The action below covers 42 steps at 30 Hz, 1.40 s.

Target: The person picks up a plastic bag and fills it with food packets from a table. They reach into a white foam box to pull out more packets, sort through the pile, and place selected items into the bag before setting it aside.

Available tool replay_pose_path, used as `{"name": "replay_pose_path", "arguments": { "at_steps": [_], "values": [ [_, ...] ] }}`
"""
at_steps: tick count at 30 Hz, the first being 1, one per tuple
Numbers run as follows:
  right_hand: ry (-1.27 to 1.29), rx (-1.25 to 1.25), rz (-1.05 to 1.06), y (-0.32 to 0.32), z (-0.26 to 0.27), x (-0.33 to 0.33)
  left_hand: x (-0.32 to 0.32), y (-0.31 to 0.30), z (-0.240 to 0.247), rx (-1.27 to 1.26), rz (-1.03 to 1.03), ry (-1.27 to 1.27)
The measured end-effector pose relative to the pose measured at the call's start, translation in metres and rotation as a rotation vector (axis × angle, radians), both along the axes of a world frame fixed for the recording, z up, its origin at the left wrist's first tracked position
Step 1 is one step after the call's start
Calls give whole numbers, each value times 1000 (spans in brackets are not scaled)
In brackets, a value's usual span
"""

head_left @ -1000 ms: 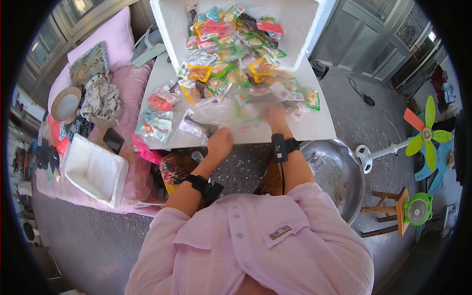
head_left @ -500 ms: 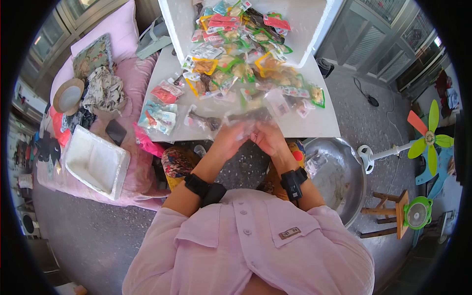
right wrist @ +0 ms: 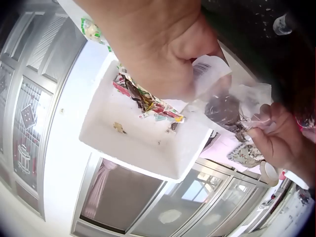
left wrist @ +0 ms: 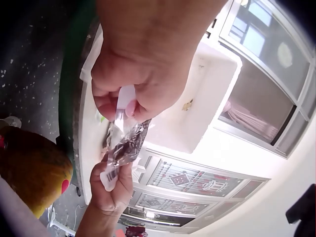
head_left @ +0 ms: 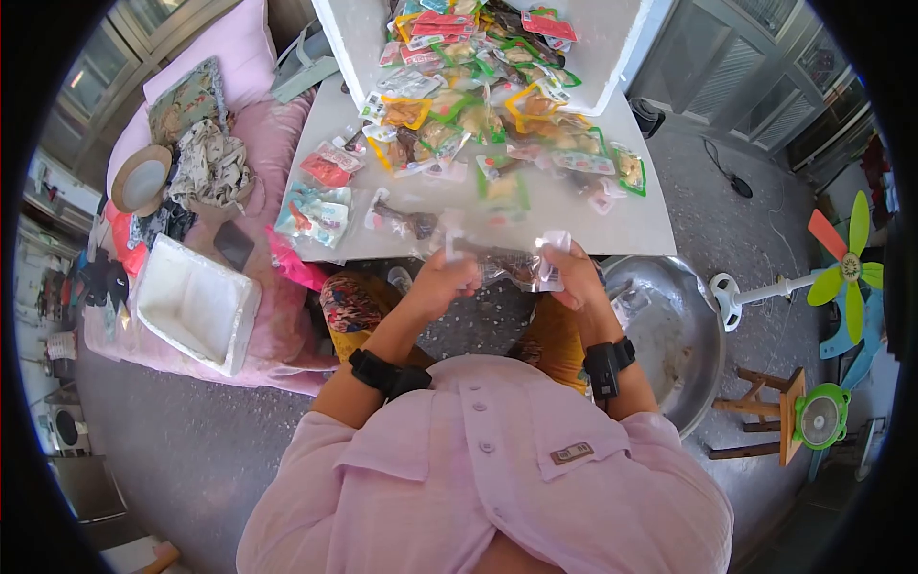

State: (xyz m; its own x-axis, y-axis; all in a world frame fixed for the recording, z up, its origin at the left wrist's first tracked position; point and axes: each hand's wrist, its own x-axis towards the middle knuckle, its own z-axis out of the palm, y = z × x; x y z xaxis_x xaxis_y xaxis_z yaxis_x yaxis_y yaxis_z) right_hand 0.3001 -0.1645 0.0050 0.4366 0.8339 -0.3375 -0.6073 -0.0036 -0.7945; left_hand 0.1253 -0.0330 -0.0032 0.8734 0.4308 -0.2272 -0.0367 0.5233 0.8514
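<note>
Just over the table's near edge, a clear plastic food packet (head_left: 507, 264) with dark brown contents is stretched between the two hands. The left hand (head_left: 448, 281) pinches one end between thumb and fingers. At the other end, the right hand (head_left: 576, 274) grips a white corner with printed bars, plain in the left wrist view on the packet (left wrist: 127, 143). A similar dark packet (head_left: 413, 222) lies on the table beyond the left hand. Past the held packet is a blurred green-edged packet (head_left: 503, 189). Blue-and-white packets (head_left: 317, 216) and a red packet (head_left: 331, 165) lie to the left.
A white foam box (head_left: 620, 48) on its side spills many packets (head_left: 449, 105) onto the white table (head_left: 612, 230). Below right is a steel basin (head_left: 703, 373) with some packets. Left, a foam tray (head_left: 196, 306) sits on a pink bed. A stool (head_left: 789, 411) stands at right.
The right hand came back from the pile to the left hand, bringing the dark packet. Both hands then drew apart, each holding one end, pulling the packet out flat between them.
</note>
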Motion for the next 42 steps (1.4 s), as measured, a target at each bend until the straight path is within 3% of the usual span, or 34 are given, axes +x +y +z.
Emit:
{"name": "replay_pose_path", "arguments": {
  "at_steps": [3, 6, 9, 12, 15, 18, 22, 30, 33, 36, 39, 42],
  "values": [
    [59, 68, -71, -10, -9, 4, 0, 3, -18, 93, 113, 111],
    [-23, 64, -158, -21, -14, 21, 2, 15, -25, 773, 352, 240],
    [-4, 74, -212, -24, -14, 29, 9, 13, -2, 1534, 347, 371],
    [26, 79, -257, -20, -19, 28, 23, 8, -6, 1715, 282, 535],
    [56, 78, -256, -16, -26, 23, 29, 12, -17, 1711, 240, 584],
    [107, 62, -202, -14, -28, 18, 30, 16, -15, 1538, 217, 623],
    [202, 92, -79, -7, -33, 17, 27, 17, -16, 1550, 254, 576],
    [273, 190, -26, 24, -41, 13, 26, 21, -2, 1605, 200, 663],
    [228, 142, -28, 24, -41, 16, 27, 30, -9, 1502, 334, 576],
    [209, 111, -53, 15, -49, 24, 25, 21, 9, 1388, 276, 589],
    [208, 159, -12, 9, -56, 28, 27, 21, 4, 1334, 17, 764],
    [214, 151, 19, 10, -55, 27, 29, 20, -7, 1444, 38, 728]
  ]
}}
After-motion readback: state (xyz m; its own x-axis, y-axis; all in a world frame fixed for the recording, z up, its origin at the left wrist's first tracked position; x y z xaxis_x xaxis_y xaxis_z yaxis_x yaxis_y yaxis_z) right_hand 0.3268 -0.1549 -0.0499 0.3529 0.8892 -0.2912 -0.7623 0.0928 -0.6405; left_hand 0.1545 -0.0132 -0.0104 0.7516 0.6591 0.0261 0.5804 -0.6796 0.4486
